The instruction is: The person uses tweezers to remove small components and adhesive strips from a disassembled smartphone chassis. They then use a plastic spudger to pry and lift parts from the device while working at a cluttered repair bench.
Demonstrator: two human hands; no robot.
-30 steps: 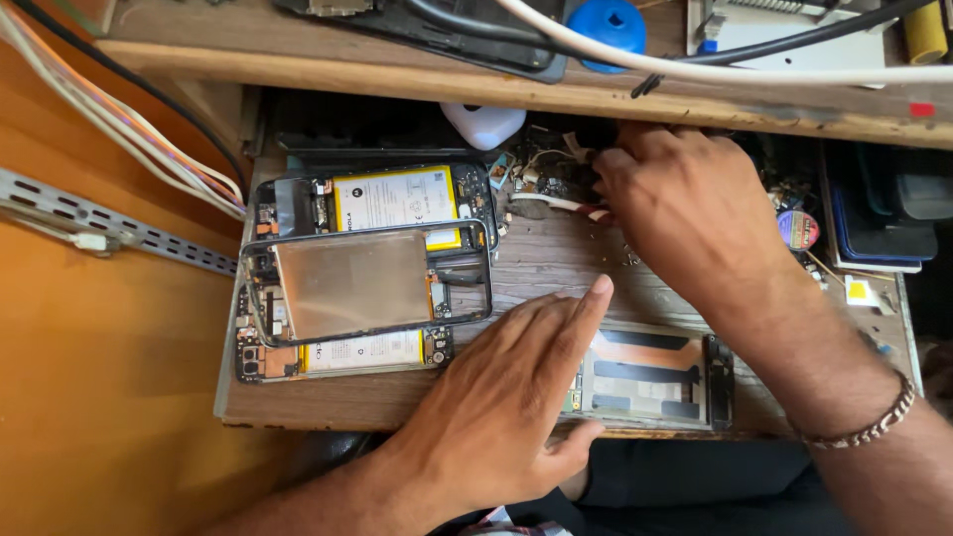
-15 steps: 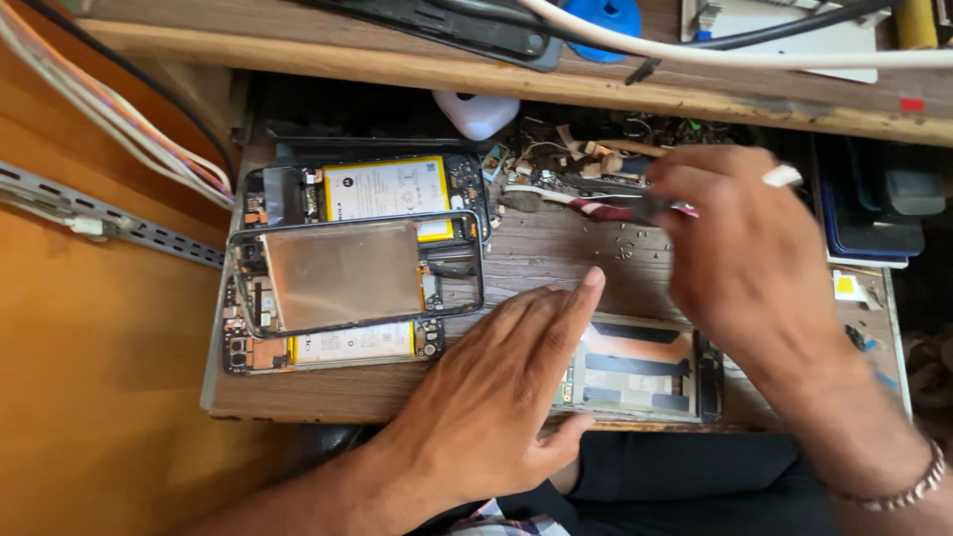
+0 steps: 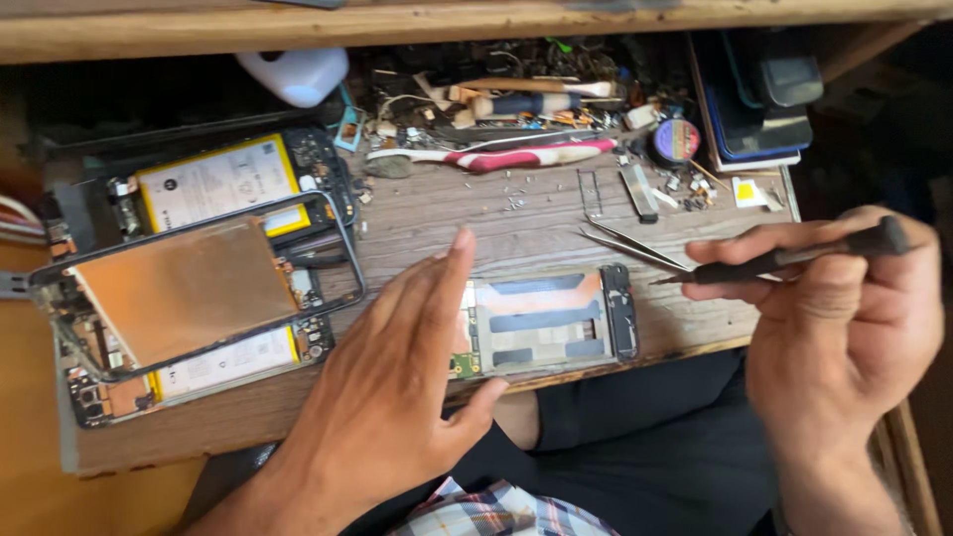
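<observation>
While the right hand (image 3: 844,318) is closed around a slim black screwdriver (image 3: 784,260), its tip pointing left toward a pair of thin metal tweezers (image 3: 635,248) lying on the worn wooden table (image 3: 476,213), the left hand (image 3: 397,397) lies flat and spread, fingers apart, gripping nothing, its fingertips just beside the opened phone frame with blue and orange inner panels (image 3: 546,323). That frame sits at the table's near edge, back already off and insides bare, so disassembly looks well along; the driver tip has not yet reached it. To the left lie two opened phones with yellow-edged batteries (image 3: 213,184), a copper-coloured plate in a dark frame (image 3: 189,288) stacked over them. Loose screws and small parts (image 3: 516,199) lie scattered beyond, near a red-and-white toothbrush (image 3: 496,157).
</observation>
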